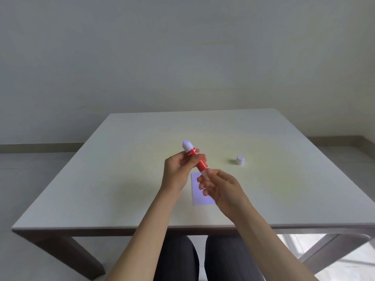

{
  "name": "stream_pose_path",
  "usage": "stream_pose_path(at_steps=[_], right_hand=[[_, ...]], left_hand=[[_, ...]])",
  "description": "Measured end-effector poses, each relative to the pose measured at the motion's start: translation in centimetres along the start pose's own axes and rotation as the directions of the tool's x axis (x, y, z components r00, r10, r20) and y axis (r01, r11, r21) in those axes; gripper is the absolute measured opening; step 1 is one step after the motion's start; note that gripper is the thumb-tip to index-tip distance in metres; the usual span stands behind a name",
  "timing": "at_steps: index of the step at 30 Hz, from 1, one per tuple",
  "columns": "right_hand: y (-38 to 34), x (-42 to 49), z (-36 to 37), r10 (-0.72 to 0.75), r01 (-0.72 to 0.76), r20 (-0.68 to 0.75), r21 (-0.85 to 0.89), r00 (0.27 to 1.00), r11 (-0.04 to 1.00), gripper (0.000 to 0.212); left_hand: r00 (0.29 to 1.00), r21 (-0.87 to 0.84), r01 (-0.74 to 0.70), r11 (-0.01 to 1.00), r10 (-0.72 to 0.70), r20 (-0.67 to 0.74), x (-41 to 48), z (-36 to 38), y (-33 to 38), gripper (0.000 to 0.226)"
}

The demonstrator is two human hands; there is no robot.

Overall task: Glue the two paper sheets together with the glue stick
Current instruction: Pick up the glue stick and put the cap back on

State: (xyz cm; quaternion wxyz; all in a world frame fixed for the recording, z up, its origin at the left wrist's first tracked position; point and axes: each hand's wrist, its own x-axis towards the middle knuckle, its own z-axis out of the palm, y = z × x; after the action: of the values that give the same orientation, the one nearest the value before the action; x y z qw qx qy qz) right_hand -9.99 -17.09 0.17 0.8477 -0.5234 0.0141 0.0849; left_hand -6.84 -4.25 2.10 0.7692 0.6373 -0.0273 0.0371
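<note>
A red glue stick [197,161] with a white exposed tip pointing up and away is held above the table. My left hand [178,173] grips its red barrel. My right hand [220,186] pinches the white base end with thumb and forefinger. The stick's white cap [240,160] stands apart on the table, to the right. Below my hands lies white paper [196,192], partly hidden by my right hand; I cannot tell whether it is one sheet or two stacked.
The pale table [121,179] has its front edge near my lap and my knees show beneath it. A plain wall stands behind the far edge. Floor is visible on both sides.
</note>
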Motion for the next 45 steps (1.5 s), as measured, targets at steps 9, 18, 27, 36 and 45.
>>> stream_pose_path(at_steps=[9,18,27,36,45], right_hand=[[-0.1,0.5,0.2,-0.344,0.227,-0.066,-0.634,0.936,0.739,0.035],[1.2,0.4,0.1,-0.630,0.437,0.078,-0.785,0.773,0.439,0.010],[-1.5,7.2,-7.9,-0.455,0.019,0.114,-0.978,0.883,-0.207,0.052],[-2.3,7.2,-8.5,-0.449,0.106,-0.022,-0.960,0.893,0.258,0.025],[-3.7,2.9,-0.8,-0.406,0.368,0.087,-0.622,0.910,0.691,0.023]], left_hand=[[0.995,0.023,0.008,1.000,-0.006,-0.095,0.0,0.2,0.5,0.006],[0.983,0.070,0.048,0.996,-0.034,-0.180,0.1,0.4,0.3,0.009],[0.926,0.696,-0.153,0.702,0.348,-0.146,0.0,-2.1,-0.2,0.013],[0.839,0.885,-0.221,0.410,0.543,-0.042,-0.1,-2.9,-0.1,0.017],[0.838,0.896,-0.277,0.347,0.543,0.049,-0.5,-1.3,0.1,0.022]])
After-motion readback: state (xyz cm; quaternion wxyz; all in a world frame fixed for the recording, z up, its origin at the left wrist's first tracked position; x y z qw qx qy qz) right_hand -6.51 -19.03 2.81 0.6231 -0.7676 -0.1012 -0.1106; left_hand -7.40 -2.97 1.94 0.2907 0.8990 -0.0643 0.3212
